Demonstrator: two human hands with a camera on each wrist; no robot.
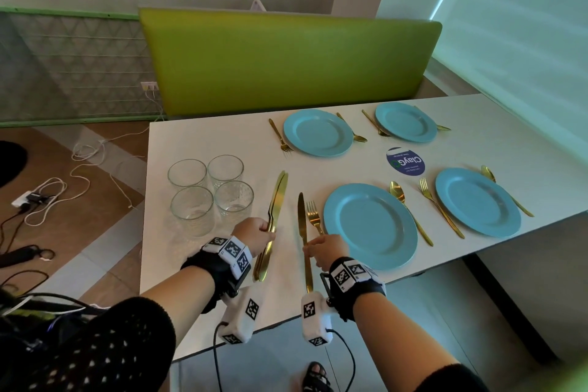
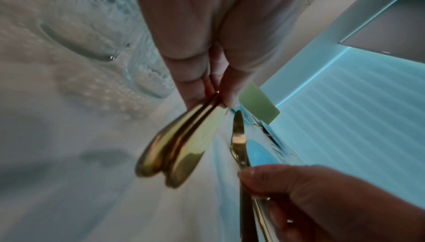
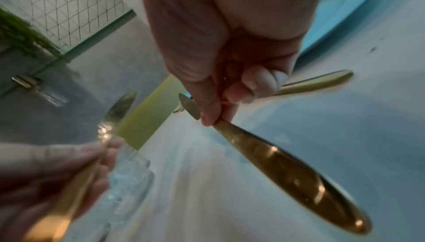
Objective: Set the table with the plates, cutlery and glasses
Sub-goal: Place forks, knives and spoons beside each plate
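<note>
Nearest, right hand (image 1: 327,250) pinching a single gold knife (image 1: 303,226), fingers (image 3: 208,111) clamped on its handle, blade pointing away beside the gold fork (image 1: 313,216) left of the near round blue plate (image 1: 370,226); probably about to be laid there. Left hand (image 1: 254,234) gripping a bundle of spare gold knives (image 1: 275,210), likely stock for other settings. Beyond, four clear empty glass tumblers (image 1: 210,191) clustered on the white counter (image 1: 203,140), undistributed. Farther, three more blue plates (image 1: 318,132), empty, cutlery alongside.
</note>
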